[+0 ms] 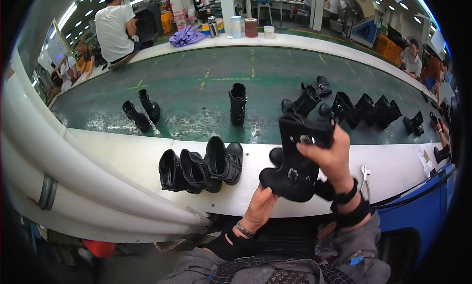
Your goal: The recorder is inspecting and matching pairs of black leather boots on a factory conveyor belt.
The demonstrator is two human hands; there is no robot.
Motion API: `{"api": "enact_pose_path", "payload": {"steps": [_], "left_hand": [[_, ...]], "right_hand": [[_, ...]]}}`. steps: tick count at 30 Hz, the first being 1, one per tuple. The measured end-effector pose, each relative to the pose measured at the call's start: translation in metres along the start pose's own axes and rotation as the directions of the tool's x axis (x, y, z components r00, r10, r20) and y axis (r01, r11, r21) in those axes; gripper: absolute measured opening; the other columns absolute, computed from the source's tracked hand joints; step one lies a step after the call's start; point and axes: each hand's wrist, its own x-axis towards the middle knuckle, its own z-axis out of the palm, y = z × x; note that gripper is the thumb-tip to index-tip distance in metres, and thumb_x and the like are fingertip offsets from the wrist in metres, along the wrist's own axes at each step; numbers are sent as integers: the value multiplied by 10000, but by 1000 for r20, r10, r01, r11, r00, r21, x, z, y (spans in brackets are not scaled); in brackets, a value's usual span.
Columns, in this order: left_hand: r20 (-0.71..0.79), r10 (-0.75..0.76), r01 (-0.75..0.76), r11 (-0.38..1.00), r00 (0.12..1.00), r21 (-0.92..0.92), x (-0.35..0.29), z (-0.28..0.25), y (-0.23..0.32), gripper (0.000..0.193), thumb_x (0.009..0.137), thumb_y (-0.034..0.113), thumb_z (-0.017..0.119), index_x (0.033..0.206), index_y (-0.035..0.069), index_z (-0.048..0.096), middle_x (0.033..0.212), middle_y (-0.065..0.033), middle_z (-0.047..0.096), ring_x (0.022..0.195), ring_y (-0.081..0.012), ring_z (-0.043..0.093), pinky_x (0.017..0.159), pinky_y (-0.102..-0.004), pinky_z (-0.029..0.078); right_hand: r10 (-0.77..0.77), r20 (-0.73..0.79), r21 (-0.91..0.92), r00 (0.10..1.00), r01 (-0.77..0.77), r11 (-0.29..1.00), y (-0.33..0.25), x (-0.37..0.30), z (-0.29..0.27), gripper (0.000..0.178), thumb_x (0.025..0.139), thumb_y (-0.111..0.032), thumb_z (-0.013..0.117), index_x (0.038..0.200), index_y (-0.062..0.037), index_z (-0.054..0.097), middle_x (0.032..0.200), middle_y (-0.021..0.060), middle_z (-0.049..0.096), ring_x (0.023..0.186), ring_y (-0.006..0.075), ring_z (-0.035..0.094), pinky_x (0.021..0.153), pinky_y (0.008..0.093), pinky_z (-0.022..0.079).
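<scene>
Head view shows you holding a black leather ankle boot with metal buckles (295,166) up in front of you, above the near edge of the white desk (128,161), so that its side faces you and the buckle straps are easy to see. Your left hand (259,209) cups the toe and sole from below, palm up, taking the weight; your right hand (332,158) grips the open shaft at the top, fingers curled over the cuff, which keeps the boot upright and steady between the two grasps. Neither hand is free. Just left of the boot, three matching black boots (200,170) lie on their sides on the desk, packed touching one another in a row, close enough to reach. A further dark toe (276,156) peeks out behind the held boot, also on the desk. Beyond the desk runs a wide green conveyor belt (206,82) carrying more black boots: a pair far left (141,112), one upright in the middle (238,103), and a cluster to the far right (364,109), spaced apart as if set down one by one. Small metal pliers (365,178) rest on the desk just right of your right wrist. Other people sit along the far side of the belt.
</scene>
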Motion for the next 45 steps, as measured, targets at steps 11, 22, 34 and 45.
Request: {"api": "enact_pose_path", "payload": {"steps": [11,22,34,45], "left_hand": [[-19,164,-117,774,986,623,-7,-40,6,333,865,37,589,1184,-12,507,1253,-113,469,1140,-196,512,984,-351,446],[-85,123,-45,791,989,611,-6,-43,7,191,867,-32,555,1055,-45,524,1119,-87,484,930,-118,541,839,-265,484],[-39,86,-40,753,996,657,-5,-33,5,157,884,-6,538,1037,-37,557,1117,-117,565,952,-144,590,872,-297,495],[-82,86,-13,765,993,644,-5,-27,2,115,894,-3,547,1000,-41,569,1043,-99,598,897,-153,611,843,-302,510]], "right_hand": [[-414,-81,-2,907,415,910,53,191,186,430,632,-287,798,890,9,624,860,178,682,786,317,678,725,369,536],[143,379,-368,914,7,930,192,160,275,629,589,-294,790,1013,79,513,935,270,645,889,402,645,781,420,528],[-210,-19,-444,978,180,878,156,73,156,601,707,-146,700,1199,4,389,1119,225,463,999,418,542,833,447,489],[255,-266,17,930,-260,966,221,110,173,935,616,-358,826,1314,67,373,1266,254,466,1213,387,438,1059,426,330]]}}
